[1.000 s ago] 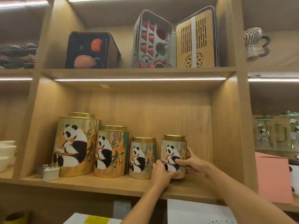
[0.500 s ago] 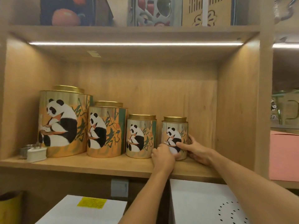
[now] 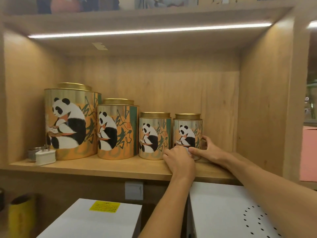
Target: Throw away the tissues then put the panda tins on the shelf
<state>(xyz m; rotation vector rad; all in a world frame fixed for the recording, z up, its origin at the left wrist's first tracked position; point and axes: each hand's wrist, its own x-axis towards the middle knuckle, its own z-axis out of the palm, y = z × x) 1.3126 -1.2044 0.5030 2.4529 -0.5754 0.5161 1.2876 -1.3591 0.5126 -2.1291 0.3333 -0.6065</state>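
Several gold panda tins stand in a row on the wooden shelf (image 3: pixel 106 166), biggest at the left. The largest tin (image 3: pixel 70 121) is beside a medium tin (image 3: pixel 118 129), then a small tin (image 3: pixel 154 136), then the smallest tin (image 3: pixel 187 133) at the right end. My left hand (image 3: pixel 179 159) grips the smallest tin's lower front. My right hand (image 3: pixel 208 150) wraps its lower right side. The tin rests upright on the shelf board. No tissues are in view.
A small white dish (image 3: pixel 45 157) and a metal cup (image 3: pixel 34 152) sit left of the largest tin. The shelf's right wall (image 3: pixel 264 109) stands close to my right hand. Below the shelf are two white boxes (image 3: pixel 96 219), (image 3: pixel 228 212) and a yellow cylinder (image 3: pixel 21 215).
The view has dropped and come closer to the shelf. Both hands stay on the smallest tin, now lower around its base.
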